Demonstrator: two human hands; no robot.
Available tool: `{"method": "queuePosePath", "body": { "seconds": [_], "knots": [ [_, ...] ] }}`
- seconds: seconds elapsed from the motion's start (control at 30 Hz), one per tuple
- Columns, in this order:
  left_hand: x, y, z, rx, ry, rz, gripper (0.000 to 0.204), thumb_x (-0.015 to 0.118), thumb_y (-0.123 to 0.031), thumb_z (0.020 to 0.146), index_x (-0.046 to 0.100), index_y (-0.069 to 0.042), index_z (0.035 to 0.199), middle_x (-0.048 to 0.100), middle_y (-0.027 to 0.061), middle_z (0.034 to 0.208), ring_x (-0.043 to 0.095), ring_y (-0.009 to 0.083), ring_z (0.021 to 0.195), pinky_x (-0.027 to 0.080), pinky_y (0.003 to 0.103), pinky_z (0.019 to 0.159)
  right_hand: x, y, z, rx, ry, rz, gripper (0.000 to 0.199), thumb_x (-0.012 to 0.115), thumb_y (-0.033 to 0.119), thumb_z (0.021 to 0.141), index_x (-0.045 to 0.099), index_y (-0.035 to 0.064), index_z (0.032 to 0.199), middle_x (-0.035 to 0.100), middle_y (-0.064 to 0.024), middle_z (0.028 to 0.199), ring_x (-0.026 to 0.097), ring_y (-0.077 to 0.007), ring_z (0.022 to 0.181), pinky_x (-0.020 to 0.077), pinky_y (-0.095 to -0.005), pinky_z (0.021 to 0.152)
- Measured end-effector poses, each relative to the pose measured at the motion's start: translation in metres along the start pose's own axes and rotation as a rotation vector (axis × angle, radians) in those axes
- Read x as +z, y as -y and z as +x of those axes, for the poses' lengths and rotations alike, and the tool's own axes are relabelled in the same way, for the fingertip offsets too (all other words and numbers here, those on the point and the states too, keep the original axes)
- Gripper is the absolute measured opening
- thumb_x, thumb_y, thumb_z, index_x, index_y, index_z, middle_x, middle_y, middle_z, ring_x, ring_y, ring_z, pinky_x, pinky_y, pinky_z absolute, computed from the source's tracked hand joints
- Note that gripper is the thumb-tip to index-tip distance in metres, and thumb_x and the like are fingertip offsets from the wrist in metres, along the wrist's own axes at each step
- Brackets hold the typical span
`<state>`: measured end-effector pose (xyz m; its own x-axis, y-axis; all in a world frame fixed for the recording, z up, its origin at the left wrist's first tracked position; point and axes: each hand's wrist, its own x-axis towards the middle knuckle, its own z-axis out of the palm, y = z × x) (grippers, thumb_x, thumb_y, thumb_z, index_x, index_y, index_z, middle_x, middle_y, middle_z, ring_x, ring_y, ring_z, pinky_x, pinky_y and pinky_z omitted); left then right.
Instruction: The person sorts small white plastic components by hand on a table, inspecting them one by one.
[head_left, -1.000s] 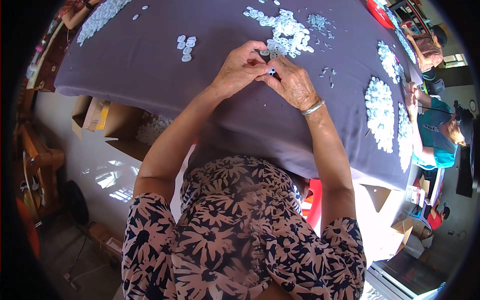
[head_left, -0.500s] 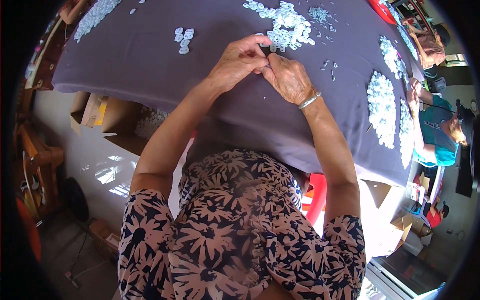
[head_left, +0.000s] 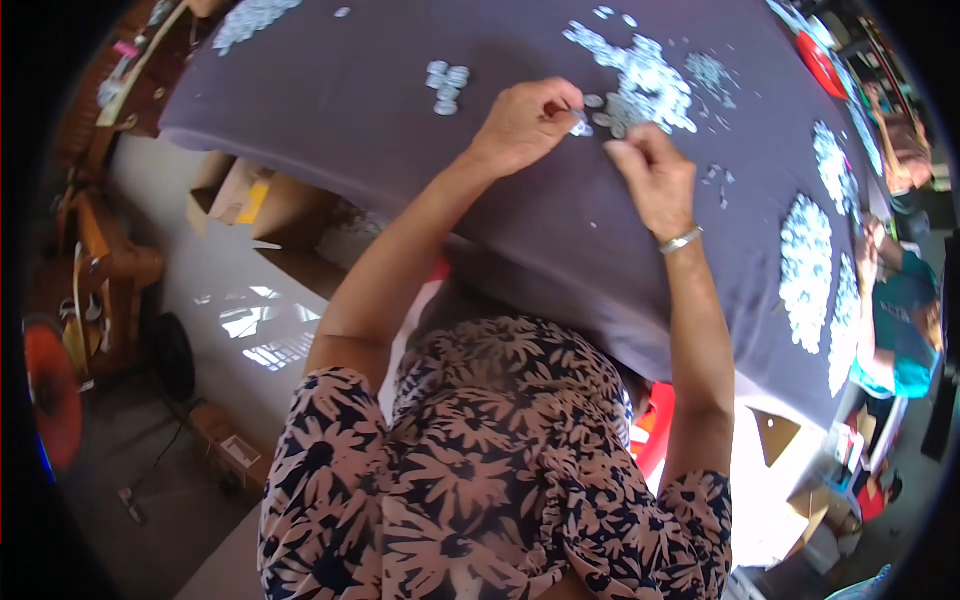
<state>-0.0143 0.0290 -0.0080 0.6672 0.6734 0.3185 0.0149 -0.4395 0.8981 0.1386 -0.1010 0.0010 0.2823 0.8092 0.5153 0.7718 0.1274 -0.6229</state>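
Note:
My left hand (head_left: 530, 128) is raised above the dark cloth, its thumb and forefinger pinched on a small piece too little to make out. A few white oval plastic pieces (head_left: 582, 128) lie just beyond its fingertips. At the near edge of a pile of similar white pieces (head_left: 652, 88), my right hand (head_left: 655, 178) has its fingers curled in; what they hold, if anything, is hidden. A bracelet (head_left: 681, 240) circles that wrist. A small cluster of white pieces (head_left: 446, 86) sits left of my left hand. Right of the pile lie thin, small grey pieces (head_left: 708, 72).
Larger heaps of white pieces (head_left: 806, 270) line the table's right side, where a person in a teal shirt (head_left: 895, 330) works. Another heap (head_left: 250, 22) is at the far left. A red container (head_left: 820, 64) stands far right. An open cardboard box (head_left: 290, 215) is below the table's left edge.
My hands were together and have come apart: the right one has moved right to the pile's near edge. The left stays pinched. The whole view has shifted, with the table now farther right.

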Motion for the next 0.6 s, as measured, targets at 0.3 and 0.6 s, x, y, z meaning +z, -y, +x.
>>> {"method": "queuePosePath", "body": {
  "seconds": [0.3, 0.6],
  "knots": [
    [-0.074, 0.011, 0.005, -0.069, -0.37, 0.765, 0.01, 0.059, -0.012, 0.081, 0.068, -0.011, 0.085, 0.064, 0.0078, 0.085, 0.063, 0.0269, 0.078, 0.049, 0.035, 0.069, -0.013, -0.015, 0.009, 0.337, -0.172, 0.541, 0.054, 0.041, 0.044, 0.096, 0.039, 0.009, 0.056, 0.029, 0.0027, 0.044, 0.025, -0.0059, 0.035, 0.0162, -0.0225, 0.033],
    [-0.087, 0.035, 0.012, 0.162, -0.469, 0.673, 0.023, 0.071, -0.027, 0.072, 0.067, -0.016, 0.092, 0.058, 0.0081, 0.099, 0.056, 0.0289, 0.092, 0.047, 0.04, 0.076, -0.032, -0.015, 0.021, 0.503, -0.341, 0.698, 0.054, 0.044, 0.043, 0.095, 0.031, 0.0111, 0.054, 0.025, 0.0031, 0.047, 0.021, -0.006, 0.036, 0.014, -0.0226, 0.033]
  ]
}}
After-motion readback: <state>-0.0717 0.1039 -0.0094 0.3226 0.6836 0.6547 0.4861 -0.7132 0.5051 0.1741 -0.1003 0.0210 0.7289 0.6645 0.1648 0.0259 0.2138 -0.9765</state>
